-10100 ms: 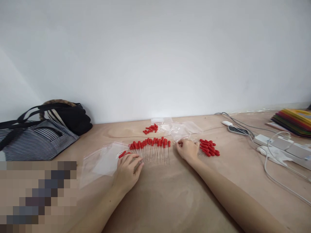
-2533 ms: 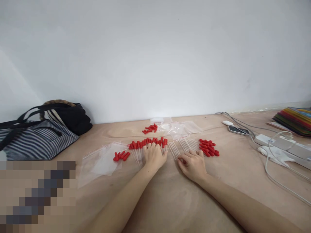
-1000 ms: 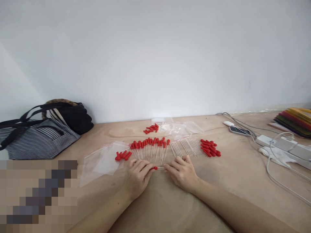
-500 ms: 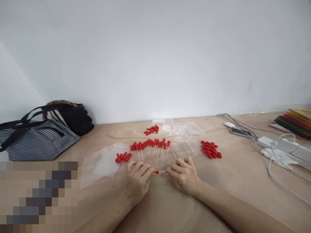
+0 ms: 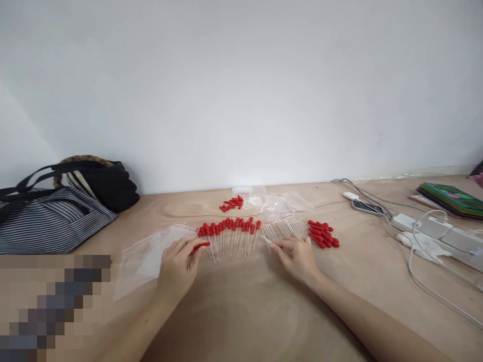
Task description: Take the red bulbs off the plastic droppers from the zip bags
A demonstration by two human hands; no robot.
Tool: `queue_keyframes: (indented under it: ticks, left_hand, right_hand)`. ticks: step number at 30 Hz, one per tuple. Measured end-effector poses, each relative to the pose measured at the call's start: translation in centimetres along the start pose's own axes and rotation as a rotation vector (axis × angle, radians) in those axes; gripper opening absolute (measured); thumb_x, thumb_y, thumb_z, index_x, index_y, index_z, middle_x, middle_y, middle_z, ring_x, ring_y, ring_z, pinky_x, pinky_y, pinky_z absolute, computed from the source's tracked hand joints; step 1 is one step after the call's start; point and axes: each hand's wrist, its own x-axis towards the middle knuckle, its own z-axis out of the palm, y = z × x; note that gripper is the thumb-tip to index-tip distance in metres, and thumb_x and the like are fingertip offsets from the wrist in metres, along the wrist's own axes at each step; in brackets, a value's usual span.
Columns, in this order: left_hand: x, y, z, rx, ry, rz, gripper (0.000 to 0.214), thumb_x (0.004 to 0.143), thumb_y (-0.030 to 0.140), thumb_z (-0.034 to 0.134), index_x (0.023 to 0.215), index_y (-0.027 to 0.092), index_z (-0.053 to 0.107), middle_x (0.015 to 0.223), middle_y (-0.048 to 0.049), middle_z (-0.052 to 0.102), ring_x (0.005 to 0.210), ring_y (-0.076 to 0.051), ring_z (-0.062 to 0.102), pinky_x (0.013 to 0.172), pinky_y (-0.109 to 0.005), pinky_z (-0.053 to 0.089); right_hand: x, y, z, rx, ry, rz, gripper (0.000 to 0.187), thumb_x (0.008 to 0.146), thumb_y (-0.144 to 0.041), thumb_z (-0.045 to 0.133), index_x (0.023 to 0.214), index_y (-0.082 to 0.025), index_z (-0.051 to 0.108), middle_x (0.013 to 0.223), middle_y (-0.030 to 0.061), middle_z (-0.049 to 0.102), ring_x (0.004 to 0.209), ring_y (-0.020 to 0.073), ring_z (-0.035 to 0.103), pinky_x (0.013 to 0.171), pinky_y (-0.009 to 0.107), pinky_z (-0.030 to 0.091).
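Observation:
My left hand (image 5: 179, 264) is closed, pinching a red rubber bulb (image 5: 200, 246) between thumb and fingers. It hovers over the spot left of a row of glass droppers (image 5: 230, 236) with red bulbs on their upper ends. My right hand (image 5: 296, 254) is closed at the near side of the bare glass tubes (image 5: 292, 228), its fingertips pinching the end of one thin tube (image 5: 266, 240). Right beside that hand lies a pile of loose red bulbs (image 5: 323, 234). The left hand hides whatever lies beneath it.
Clear plastic bags (image 5: 145, 256) lie at left, with more bags (image 5: 283, 203) and small red-capped droppers (image 5: 232, 203) at the back. A striped bag (image 5: 56, 221) stands far left. Right are a small device (image 5: 367, 206), a power strip (image 5: 455, 239) with cables, and stacked coloured sheets (image 5: 449, 198).
My hands have moved apart; the dropper that was between them has left them. The left hand went left and now holds a red bulb; the right hand moved to the bare tubes.

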Motion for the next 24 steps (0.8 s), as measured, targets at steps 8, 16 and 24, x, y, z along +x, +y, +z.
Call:
queue_keyframes:
  ticks: [8, 16, 24]
  left_hand:
    - [0.7, -4.4, -1.2, 0.033, -0.112, -0.383, 0.026, 0.076, 0.032, 0.042, 0.088, 0.019, 0.061, 0.089, -0.0056, 0.067, 0.075, -0.019, 0.061, 0.065, -0.028, 0.047]
    - [1.3, -6.0, -3.1, 0.123, -0.314, -0.638, 0.022, 0.073, 0.028, 0.048, 0.083, 0.016, 0.063, 0.076, -0.0018, 0.068, 0.068, -0.017, 0.062, 0.06, -0.024, 0.045]
    - [0.3, -6.9, -1.9, 0.116, -0.302, -0.6, 0.024, 0.074, 0.034, 0.049, 0.085, 0.016, 0.061, 0.077, -0.0039, 0.069, 0.07, -0.02, 0.063, 0.061, -0.027, 0.045]
  right_hand:
    - [2.6, 1.9, 1.9, -0.238, 0.082, 0.322, 0.027, 0.082, -0.037, 0.047, 0.074, -0.024, 0.07, 0.063, 0.0041, 0.065, 0.073, 0.0212, 0.054, 0.068, 0.034, 0.022]
    - [3.6, 2.3, 3.3, -0.288, 0.047, 0.348, 0.022, 0.078, -0.031, 0.05, 0.069, -0.022, 0.068, 0.063, 0.0061, 0.066, 0.074, 0.0226, 0.055, 0.069, 0.036, 0.02]
    - [2.8, 2.1, 2.7, -0.304, 0.123, 0.242, 0.025, 0.081, -0.032, 0.048, 0.068, -0.022, 0.067, 0.067, 0.0041, 0.066, 0.071, 0.0193, 0.052, 0.067, 0.034, 0.018]
